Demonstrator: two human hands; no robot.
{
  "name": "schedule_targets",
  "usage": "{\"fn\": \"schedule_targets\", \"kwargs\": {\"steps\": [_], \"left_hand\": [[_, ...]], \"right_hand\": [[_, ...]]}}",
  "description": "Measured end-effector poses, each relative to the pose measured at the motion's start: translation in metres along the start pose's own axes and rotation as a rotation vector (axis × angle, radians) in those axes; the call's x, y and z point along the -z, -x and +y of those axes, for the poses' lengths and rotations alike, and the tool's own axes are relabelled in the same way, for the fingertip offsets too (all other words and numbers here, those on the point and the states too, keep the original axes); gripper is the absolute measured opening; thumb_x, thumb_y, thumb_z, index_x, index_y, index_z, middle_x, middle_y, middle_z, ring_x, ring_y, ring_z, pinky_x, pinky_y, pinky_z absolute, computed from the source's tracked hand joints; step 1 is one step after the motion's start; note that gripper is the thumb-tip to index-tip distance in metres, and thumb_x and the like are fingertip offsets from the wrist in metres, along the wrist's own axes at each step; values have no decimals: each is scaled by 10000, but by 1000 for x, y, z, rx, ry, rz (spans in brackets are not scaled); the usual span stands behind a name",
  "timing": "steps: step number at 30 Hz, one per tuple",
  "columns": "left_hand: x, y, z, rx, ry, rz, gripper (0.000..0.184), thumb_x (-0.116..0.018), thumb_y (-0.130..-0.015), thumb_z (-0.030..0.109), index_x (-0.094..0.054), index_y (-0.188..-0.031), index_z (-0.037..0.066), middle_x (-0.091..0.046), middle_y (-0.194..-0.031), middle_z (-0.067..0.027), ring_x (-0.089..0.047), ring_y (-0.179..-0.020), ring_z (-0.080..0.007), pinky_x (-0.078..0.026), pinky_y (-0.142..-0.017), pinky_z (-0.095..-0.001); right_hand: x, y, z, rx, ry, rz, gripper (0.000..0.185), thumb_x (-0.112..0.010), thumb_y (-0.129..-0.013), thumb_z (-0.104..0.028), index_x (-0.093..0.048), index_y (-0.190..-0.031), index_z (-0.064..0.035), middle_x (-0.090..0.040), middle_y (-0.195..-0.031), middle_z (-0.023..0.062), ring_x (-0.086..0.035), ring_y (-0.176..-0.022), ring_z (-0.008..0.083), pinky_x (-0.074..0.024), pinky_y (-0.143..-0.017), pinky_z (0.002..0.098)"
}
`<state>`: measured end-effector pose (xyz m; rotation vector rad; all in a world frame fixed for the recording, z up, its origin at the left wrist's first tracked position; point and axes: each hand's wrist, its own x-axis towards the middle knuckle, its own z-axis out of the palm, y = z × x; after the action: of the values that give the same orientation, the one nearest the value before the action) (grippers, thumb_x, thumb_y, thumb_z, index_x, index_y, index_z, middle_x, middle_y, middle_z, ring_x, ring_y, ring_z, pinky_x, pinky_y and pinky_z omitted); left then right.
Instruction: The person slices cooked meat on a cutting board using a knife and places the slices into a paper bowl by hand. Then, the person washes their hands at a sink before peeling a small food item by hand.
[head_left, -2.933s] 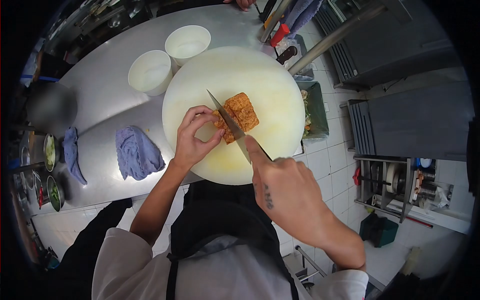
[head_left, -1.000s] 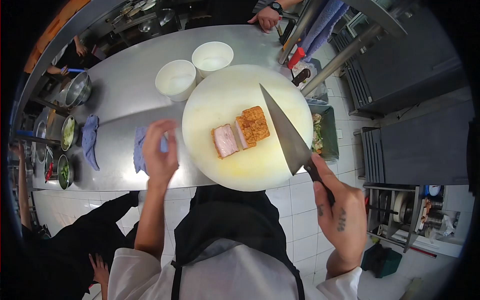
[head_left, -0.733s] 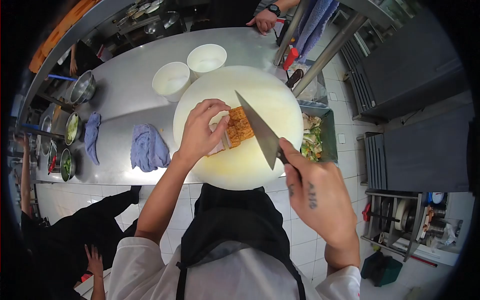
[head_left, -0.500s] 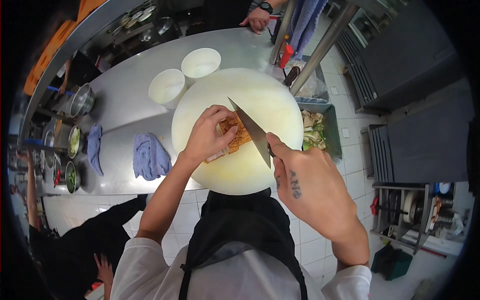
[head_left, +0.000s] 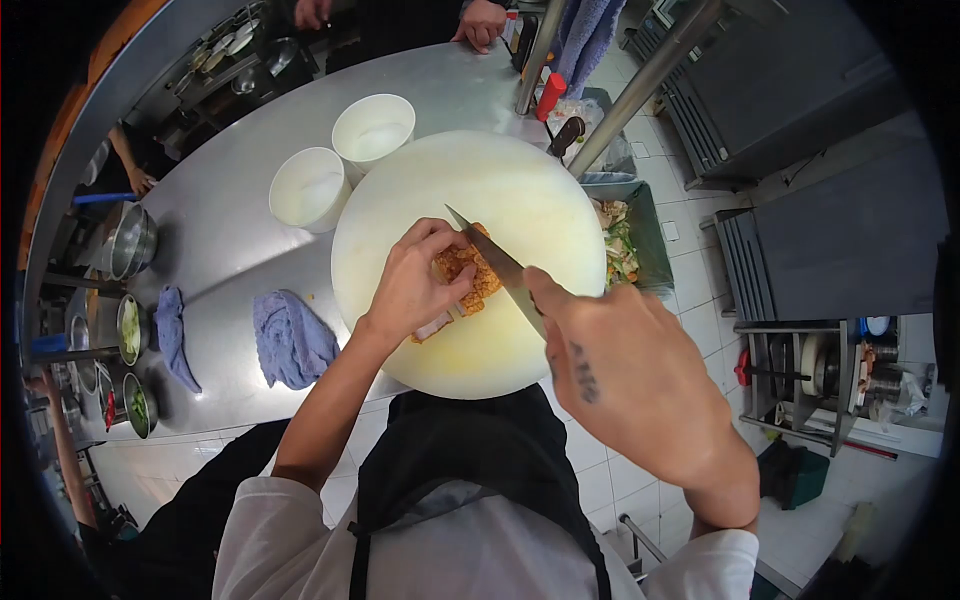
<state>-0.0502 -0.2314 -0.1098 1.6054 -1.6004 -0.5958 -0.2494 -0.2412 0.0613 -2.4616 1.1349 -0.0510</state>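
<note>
The left hand (head_left: pixel 412 282) has its fingers and thumb curled in close, pinching the crusted meat (head_left: pixel 482 285). The right hand (head_left: pixel 625 370) is wrapped round the handle of the knife (head_left: pixel 508 268), forefinger on the blade, tip pointing to 11 o'clock. The blade lies across the meat; whether it has bitten in, I cannot tell.

The meat sits near the middle of the board (head_left: pixel 530 190), a pale cut face at its 7 o'clock end. It is probably light, stiff in the crust, softer and somewhat greasy within, and apt to crumble or slide; the crusted sides, with fingertips tucked back, look the best hold.

The board is round and pale, with yellowish staining. Around it on the steel counter (head_left: pixel 225 235), two white tubs (head_left: pixel 308 190) (head_left: pixel 373 130) stand at 10 and 11 o'clock and a cloth (head_left: pixel 293 340) lies at 8. At 3 o'clock a bin (head_left: pixel 650 245) holds scraps over white floor tiles (head_left: pixel 690 265), with grey cabinets (head_left: pixel 850 250) beyond.
</note>
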Motion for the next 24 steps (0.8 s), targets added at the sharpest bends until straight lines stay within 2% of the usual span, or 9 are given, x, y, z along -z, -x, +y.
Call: {"fn": "schedule_targets", "kwargs": {"steps": [4, 5, 7, 11, 14, 18, 20, 22, 24], "left_hand": [[-2, -2, -3, 26, 23, 16, 275, -717, -681, 112, -663, -930, 8, -622, -990, -136, -623, -912, -306, -489, -847, -372], [-2, -2, -5, 28, 33, 16, 271, -717, -677, 111, -662, -923, 12, -621, -986, -134, -622, -907, -308, -489, -844, -374], [-2, -1, -2, 44, 41, 16, 267, -714, -674, 108, -660, -918, 12, -621, -983, -132, -622, -903, -308, -490, -839, -373], [-3, -1, -4, 38, 63, 18, 284, -714, -677, 96, -645, -932, -6, -596, -981, -156, -609, -890, -338, -495, -832, -386], [-6, -4, -7, 30, 46, 34, 276, -707, -670, 91, -647, -922, -1, -597, -985, -156, -608, -892, -336, -495, -818, -388], [-1, 2, 4, 62, -2, 1, 317, -733, -679, 117, -642, -969, 29, -607, -997, -133, -614, -904, -315, -484, -837, -370], [25, 21, 38, -126, -67, 125, 389, -731, -699, 100, -607, -1062, 30, -603, -1037, -116, -626, -895, -284, -484, -827, -337], [94, 77, 101, -208, -234, 393, 296, -755, -753, 151, -599, -940, -17, -553, -928, -210, -598, -859, -316, -491, -778, -413], [154, 134, 99, -167, -202, 524, 179, -698, -801, 101, -599, -897, -12, -565, -886, -169, -590, -851, -280, -470, -799, -370]], "right_hand": [[-12, -17, 3, 156, 19, 97, 342, -549, -821, -14, -614, -1152, 44, -613, -693, 259, -629, -633, 409, -510, -645, 463], [-7, -16, 2, 154, 20, 92, 342, -549, -821, -14, -614, -1152, 44, -613, -693, 259, -629, -633, 409, -510, -645, 463], [7, -10, -2, 17, -1, -78, 329, -539, -824, -17, -607, -1138, 54, -616, -720, 265, -630, -657, 410, -507, -657, 468], [-1, -13, -4, 19, 22, -65, 319, -542, -824, -20, -604, -1130, 45, -611, -709, 262, -620, -657, 410, -501, -657, 472], [-10, -24, -3, 153, 81, 78, 326, -544, -825, -19, -608, -1140, 33, -601, -659, 254, -605, -628, 412, -497, -645, 476], [2, -12, -4, 44, 78, -49, 347, -548, -823, -19, -613, -1162, 16, -600, -644, 246, -597, -605, 412, -492, -630, 482], [5, -5, -5, 21, 77, -84, 354, -551, -824, -23, -614, -1171, 7, -597, -642, 241, -593, -600, 413, -489, -626, 483], [9, -8, -4, 2, 45, -83, 350, -557, -821, -11, -625, -1165, -12, -603, -674, 245, -595, -620, 420, -488, -631, 475], [10, -7, 4, -11, 6, -86, 342, -549, -823, 23, -637, -1151, -17, -611, -748, 256, -609, -694, 423, -497, -651, 457]]}}
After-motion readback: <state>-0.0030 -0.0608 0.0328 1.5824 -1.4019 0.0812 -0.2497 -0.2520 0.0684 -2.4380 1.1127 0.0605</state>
